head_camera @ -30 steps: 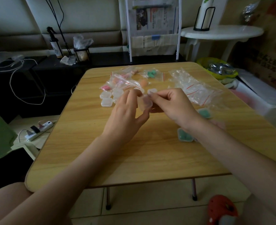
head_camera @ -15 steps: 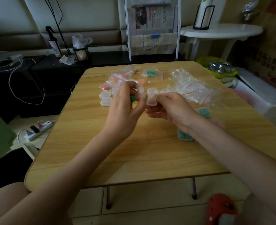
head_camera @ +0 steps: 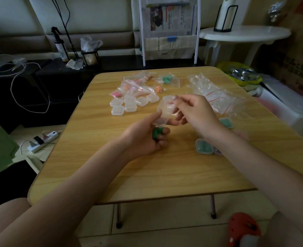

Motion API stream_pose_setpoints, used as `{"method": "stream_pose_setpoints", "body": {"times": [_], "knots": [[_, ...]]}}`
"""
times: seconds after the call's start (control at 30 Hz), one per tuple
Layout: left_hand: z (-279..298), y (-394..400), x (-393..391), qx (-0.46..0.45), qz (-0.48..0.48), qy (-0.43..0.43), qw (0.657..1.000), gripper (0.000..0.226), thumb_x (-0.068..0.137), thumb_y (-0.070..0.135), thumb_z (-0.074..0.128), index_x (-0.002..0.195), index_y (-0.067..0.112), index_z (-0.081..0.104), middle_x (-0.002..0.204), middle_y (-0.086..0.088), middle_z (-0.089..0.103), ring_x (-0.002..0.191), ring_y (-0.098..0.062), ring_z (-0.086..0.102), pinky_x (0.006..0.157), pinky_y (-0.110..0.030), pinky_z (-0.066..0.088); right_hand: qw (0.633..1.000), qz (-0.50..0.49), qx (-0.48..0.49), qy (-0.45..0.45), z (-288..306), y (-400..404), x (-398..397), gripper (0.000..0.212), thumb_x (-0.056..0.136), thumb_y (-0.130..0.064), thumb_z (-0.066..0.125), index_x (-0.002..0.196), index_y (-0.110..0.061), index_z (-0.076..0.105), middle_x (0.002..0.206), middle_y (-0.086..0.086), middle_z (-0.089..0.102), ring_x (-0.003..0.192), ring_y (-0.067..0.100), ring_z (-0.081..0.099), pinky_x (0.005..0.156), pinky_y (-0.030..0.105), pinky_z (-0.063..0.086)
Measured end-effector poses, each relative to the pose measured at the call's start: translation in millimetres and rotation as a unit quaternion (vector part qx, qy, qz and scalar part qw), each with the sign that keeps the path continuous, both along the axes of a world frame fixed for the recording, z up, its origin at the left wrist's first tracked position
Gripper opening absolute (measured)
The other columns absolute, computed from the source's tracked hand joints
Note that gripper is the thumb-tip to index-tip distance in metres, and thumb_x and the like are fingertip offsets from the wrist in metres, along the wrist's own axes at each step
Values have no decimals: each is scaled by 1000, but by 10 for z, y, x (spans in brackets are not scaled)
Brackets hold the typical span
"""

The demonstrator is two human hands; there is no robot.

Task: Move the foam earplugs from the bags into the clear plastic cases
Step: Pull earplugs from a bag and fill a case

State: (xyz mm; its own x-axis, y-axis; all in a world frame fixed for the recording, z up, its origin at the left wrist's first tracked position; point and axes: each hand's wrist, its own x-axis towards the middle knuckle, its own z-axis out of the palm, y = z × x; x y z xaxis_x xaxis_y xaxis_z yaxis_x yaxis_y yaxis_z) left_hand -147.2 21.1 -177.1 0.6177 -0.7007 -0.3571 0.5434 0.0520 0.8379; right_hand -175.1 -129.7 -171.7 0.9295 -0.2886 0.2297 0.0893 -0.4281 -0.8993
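Observation:
My left hand lies palm up over the wooden table, its fingers curled round green foam earplugs. Its thumb also touches a clear plastic case that my right hand pinches by the top, just above and to the right. Several empty clear cases lie behind the hands. Bags with pink earplugs, orange earplugs and green earplugs lie at the far side. A filled case with teal earplugs sits under my right forearm.
A heap of empty clear bags lies on the table's right side, with another teal filled case beside my right wrist. Beyond the table are a dark shelf with a bottle, a newspaper rack and a white round table.
My left hand dropped and turned palm up with the green earplugs in it. My right hand kept the clear case and moved slightly right.

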Motion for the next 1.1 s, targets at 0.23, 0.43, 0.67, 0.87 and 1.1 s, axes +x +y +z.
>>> {"method": "stream_pose_setpoints", "body": {"times": [0.23,0.43,0.67,0.87,1.1], "knots": [[-18,33,91,-67,147,66,985,43,100,47,29,104,13,53,76,-4,47,63,-12,40,60,-23,34,983,82,-121,-110,50,121,-99,4,82,-18,73,83,-17,70,74,-12,57,65,0,49,59,13,37],[-38,48,100,-79,136,67,985,46,99,52,26,106,18,56,77,-2,52,68,-14,41,74,-27,34,933,105,-339,-53,1,271,-105,26,80,-34,72,104,-23,72,92,-12,52,94,11,49,84,32,40],[-44,29,84,-83,114,55,989,53,99,51,25,119,10,52,98,-5,52,99,-20,49,94,-34,37,907,50,-408,-97,-32,327,-143,18,80,-23,69,97,-19,72,90,-2,61,93,22,51,76,36,39],[-88,25,152,-91,177,47,979,42,101,41,30,110,8,53,77,-3,55,64,-12,49,63,-24,39,944,39,-273,-179,-10,251,-117,12,79,-9,67,89,-12,73,83,-8,60,80,8,51,75,17,40],[-145,-88,71,-36,184,-35,982,21,98,16,38,77,16,42,50,6,30,35,-4,24,34,-15,20,968,46,-183,-166,16,192,-86,13,82,-6,70,93,-12,73,86,-10,61,74,-4,55,68,5,38]]}}
